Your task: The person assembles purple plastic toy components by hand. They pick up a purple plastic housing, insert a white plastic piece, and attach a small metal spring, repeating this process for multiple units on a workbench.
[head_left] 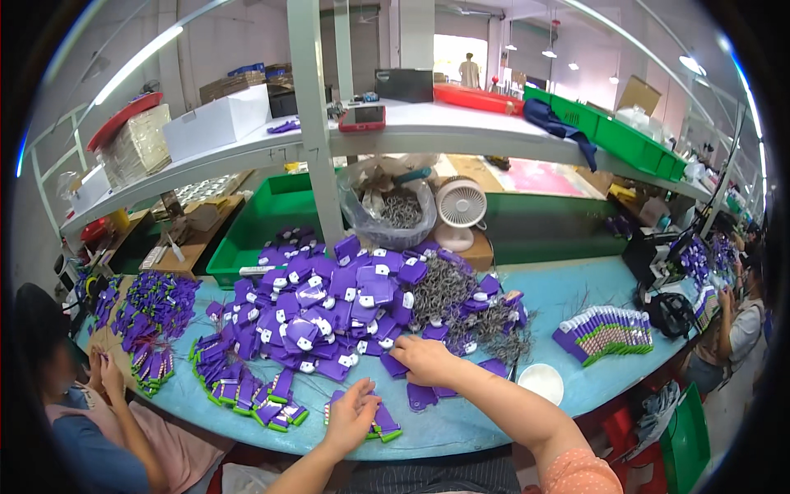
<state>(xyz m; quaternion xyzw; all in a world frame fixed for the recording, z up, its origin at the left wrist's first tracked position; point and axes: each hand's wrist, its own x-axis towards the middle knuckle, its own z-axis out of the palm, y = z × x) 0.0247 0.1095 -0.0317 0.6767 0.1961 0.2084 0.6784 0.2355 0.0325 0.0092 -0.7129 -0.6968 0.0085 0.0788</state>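
My right hand (424,361) reaches across to the near edge of a heap of flat purple plastic cases (325,300) with white tabs. Its fingers are closed at the edge of one purple case (393,365). Nearer to me, my left hand (352,414) is raised with its fingers apart, holding nothing that I can see. Beside and partly behind it lie a few purple strips with green ends (383,421). Loose purple cases (421,397) lie under my right forearm. A tangle of grey metal chains (448,292) adjoins the heap's right side.
More green-ended pieces (247,395) lie at left. A neat row of them (605,333) and a white round dish (541,384) are at right. Behind stand a bag-lined tub (387,206), a white fan (461,210) and a shelf post (317,123). Co-workers sit at both sides.
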